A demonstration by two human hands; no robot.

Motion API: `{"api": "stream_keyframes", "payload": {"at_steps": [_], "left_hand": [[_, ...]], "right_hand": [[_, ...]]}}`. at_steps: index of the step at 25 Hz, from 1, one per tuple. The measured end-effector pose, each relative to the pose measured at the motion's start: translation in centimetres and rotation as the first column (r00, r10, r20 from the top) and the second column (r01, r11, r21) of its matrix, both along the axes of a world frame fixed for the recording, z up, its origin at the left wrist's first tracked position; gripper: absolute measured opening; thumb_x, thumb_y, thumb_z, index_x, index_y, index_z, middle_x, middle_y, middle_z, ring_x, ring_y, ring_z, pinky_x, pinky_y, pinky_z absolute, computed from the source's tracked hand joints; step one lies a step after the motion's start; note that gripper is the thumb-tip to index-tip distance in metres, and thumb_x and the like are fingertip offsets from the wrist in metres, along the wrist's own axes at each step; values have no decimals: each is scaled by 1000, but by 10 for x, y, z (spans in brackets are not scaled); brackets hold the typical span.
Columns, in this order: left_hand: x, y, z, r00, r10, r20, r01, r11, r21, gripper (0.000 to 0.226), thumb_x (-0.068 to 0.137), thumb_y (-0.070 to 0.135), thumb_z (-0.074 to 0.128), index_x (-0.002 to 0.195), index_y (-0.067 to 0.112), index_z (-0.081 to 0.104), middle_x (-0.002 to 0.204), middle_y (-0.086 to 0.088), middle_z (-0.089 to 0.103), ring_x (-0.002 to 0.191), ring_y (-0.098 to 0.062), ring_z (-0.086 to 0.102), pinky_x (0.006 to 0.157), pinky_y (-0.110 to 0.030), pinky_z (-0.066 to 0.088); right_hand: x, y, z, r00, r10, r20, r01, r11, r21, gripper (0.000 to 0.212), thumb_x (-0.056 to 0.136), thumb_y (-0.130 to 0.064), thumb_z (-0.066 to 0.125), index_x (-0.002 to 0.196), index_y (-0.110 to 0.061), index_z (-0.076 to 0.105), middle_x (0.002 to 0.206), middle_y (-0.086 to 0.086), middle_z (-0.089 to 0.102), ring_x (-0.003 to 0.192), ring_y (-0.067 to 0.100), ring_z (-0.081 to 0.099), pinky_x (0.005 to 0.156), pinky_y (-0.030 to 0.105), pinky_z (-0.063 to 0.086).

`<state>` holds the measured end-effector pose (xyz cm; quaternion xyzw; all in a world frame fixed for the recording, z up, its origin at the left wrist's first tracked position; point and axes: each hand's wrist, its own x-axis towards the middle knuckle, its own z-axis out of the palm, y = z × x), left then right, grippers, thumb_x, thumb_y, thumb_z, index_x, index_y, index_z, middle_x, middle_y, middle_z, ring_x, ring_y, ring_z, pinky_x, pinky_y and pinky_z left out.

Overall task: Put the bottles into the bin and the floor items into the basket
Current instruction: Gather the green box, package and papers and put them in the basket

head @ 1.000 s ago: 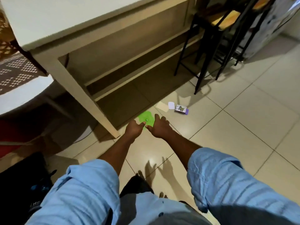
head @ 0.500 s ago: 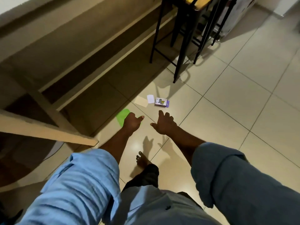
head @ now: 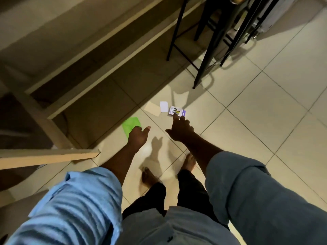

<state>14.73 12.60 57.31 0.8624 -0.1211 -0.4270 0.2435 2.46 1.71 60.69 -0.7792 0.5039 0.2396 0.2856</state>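
Several small items lie on the tiled floor. A green sheet (head: 131,125) sticks out past my left hand (head: 138,137), whose curled fingers grip its near edge, thumb pointing right. My right hand (head: 180,129) stretches forward with straight fingers, and its fingertips reach the near edge of a small white and purple box (head: 177,110). Left of the box lie a white card (head: 164,106) and a beige card (head: 152,109). No bottle, bin or basket is in view.
Black metal stool legs (head: 203,50) stand just beyond the box at the upper right. A pale wooden table frame (head: 49,156) and its lower rails (head: 106,55) fill the left side. My bare feet (head: 189,161) stand on the tiles below my hands.
The view has tilted down and moved closer to the floor. My right hand has let go of the green sheet and reached forward to the small box. My left hand stays at the sheet.
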Motion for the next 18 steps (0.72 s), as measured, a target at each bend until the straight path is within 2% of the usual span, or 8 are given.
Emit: {"api": "stream_keyframes", "payload": {"at_steps": [5,8,13,15,18], "left_hand": [[3,-28,-45,996,79,30,-81,993,89,60,94,42,54,129,-7,53,134,-24,56,126,-36,51,102,-36,38],[10,-41,-104,989,135,68,-145,971,189,60,92,42,58,127,-7,54,134,-24,55,127,-36,50,101,-36,37],[37,-52,-212,975,204,89,-220,938,269,64,87,41,65,126,-8,53,131,-27,56,123,-39,53,99,-37,40],[49,-53,-263,959,276,62,-282,925,254,66,85,39,68,125,-11,53,128,-31,58,118,-42,57,96,-42,45],[67,-39,-350,958,257,124,-284,910,303,61,85,37,69,126,-5,53,132,-23,56,125,-37,52,98,-37,41]], "right_hand": [[15,-54,-53,998,65,10,-66,995,80,78,92,-42,59,150,-10,16,148,19,30,134,40,35,105,50,37],[31,-80,-113,985,167,47,-172,976,130,74,92,-38,60,146,-5,21,147,19,33,136,39,34,108,47,35],[56,-102,-225,973,194,125,-212,966,149,66,92,-34,60,138,1,28,137,24,42,130,40,42,103,44,37],[65,-103,-281,986,104,132,-130,969,211,67,93,-33,59,140,2,27,138,25,43,130,41,43,103,43,37],[88,-83,-372,973,-188,133,131,927,351,65,93,-38,58,139,1,33,140,21,48,130,36,46,102,35,39]]}}
